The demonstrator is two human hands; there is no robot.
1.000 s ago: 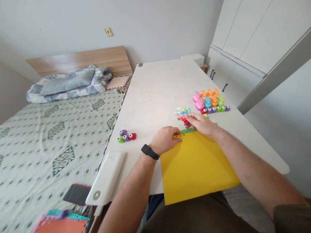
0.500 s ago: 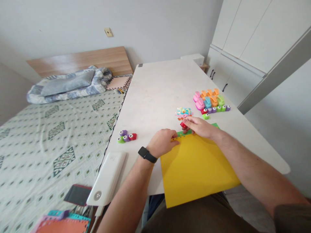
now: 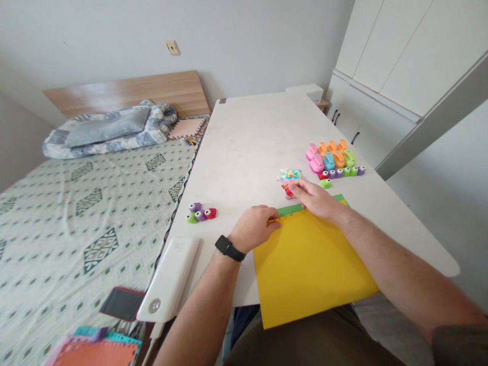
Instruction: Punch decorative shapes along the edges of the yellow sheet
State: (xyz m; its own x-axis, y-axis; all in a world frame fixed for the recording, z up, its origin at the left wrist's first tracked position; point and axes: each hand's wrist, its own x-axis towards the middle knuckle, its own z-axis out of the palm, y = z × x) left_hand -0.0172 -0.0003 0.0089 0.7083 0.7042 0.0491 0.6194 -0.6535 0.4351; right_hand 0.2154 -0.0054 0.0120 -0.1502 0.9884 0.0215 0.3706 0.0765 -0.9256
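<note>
A sheet of yellow paper [image 3: 312, 269] lies at the table's near edge and overhangs it, with small punched holes along its far edge. Green paper [image 3: 290, 209] shows beyond that edge. My left hand [image 3: 256, 226] pinches the yellow sheet at its far left corner. Between the fingers of my right hand [image 3: 314, 198] is a small red craft punch [image 3: 288, 190], held just past the green paper. Touching or close to the punch is a heap of punched paper bits [image 3: 290, 174], mostly blue, yellow and pink.
Several small punches [image 3: 200, 214] sit left on the white table [image 3: 244, 137]. Larger colored punches [image 3: 328, 158] and a row of small ones [image 3: 339, 173] stand at right. A white power strip or box [image 3: 171, 277] lies along the left edge. Beside the table is a bed [image 3: 68, 218].
My right hand has moved the red punch away from the paper's edge toward the heap. Yellow bits seen on the green strip no longer show there. My left hand keeps its place.
</note>
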